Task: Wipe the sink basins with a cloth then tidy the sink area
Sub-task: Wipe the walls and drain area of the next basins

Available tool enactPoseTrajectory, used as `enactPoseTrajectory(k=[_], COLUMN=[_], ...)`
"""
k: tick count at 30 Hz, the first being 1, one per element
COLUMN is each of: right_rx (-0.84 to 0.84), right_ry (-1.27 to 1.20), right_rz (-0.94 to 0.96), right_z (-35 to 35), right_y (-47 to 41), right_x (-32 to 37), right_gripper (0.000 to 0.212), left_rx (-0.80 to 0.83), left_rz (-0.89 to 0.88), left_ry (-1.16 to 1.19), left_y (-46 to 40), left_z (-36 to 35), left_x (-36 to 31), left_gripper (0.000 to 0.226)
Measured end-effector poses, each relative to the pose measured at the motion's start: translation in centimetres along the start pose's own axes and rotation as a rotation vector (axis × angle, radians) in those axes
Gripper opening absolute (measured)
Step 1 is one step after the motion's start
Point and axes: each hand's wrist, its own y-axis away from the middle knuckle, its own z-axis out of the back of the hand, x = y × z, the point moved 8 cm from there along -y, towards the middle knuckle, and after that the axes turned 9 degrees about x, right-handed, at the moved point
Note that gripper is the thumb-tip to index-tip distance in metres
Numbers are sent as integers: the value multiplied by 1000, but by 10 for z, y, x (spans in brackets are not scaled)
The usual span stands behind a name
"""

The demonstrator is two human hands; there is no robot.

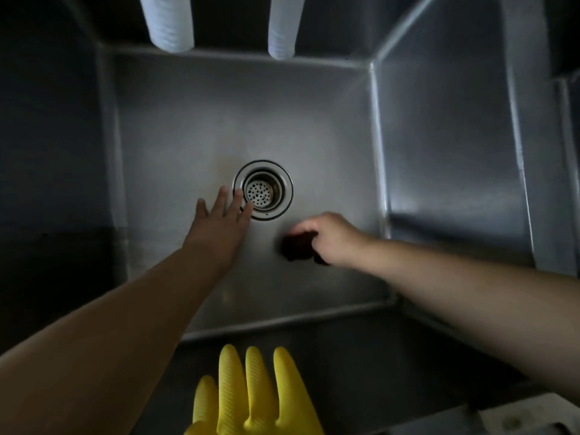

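Both arms reach down into a deep metal sink basin point(204, 127). The basin is shiny and grey, with tall walls on every side.

The left hand point(219, 221) lies flat on the bottom of the basin. Its fingers are straight and spread, and it holds nothing. The tips of its fingers point(239, 196) touch the rim of the round drain point(263, 189). The drain sits near the middle of the floor and has a small strainer with many little holes.

The right hand point(329, 238) is to the right of the drain, near the front of the basin. Its fingers curl round a dark cloth point(296, 246) and grip it. The cloth is bunched up and rests on the basin floor, just below and to the right of the drain. Part of the cloth is hidden under the hand.

A yellow rubber glove point(251, 400) lies at the near edge of the sink, with its fingers pointing toward the basin. It is well apart from both hands.

At the top, two pale tubes point(168, 20) hang down over the back of the basin. They look ribbed, but they are blurry.
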Motion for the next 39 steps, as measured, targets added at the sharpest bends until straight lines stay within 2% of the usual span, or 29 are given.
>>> enactPoseTrajectory(k=[3, 6, 8, 9, 12, 15, 18, 21, 28, 30, 33, 35, 39], right_rx=[-240, -361, -273, -194, -26, -40, -20, 27, 18, -63, -318, -359, -133], right_ry=[-6, 274, 508, 618, 890, 1125, 1212, 1216, 917, 731, 536, 584, 803], right_rz=[91, 282, 397, 389, 216, 201, 186, 155, 170, 197, 252, 248, 204], right_z=[36, 39, 19, 7, -10, -11, -13, -16, -7, -2, 7, 0, -9], right_y=[-15, -32, -56, -70, -103, -110, -113, -117, -114, -109, -91, -89, -107], right_x=[16, 41, 53, 54, 47, 54, 58, 58, 58, 52, 45, 45, 53], right_gripper=[50, 52, 46, 45, 51, 45, 36, 36, 33, 35, 35, 34, 34], left_rx=[-3, -18, -2, 14, 31, 8, 6, 8, 12, 6, -1, -1, 5], left_rz=[7, 29, 53, 67, 73, 54, 42, 41, 31, 37, 38, 35, 26], left_ry=[17, 25, 15, 12, 32, 58, 66, 82, 56, 63, 60, 70, 81], left_y=[-2, -4, -7, -9, -13, -12, -9, -10, -10, -10, -10, -9, -10], left_z=[1, 4, 8, 9, 10, 7, 7, 6, 7, 8, 8, 8, 10], left_x=[0, -2, -5, -7, -7, -2, -1, 2, 3, 2, 2, 3, 3], left_gripper=[75, 76, 77, 78, 84, 90, 91, 96, 97, 96, 90, 89, 92])
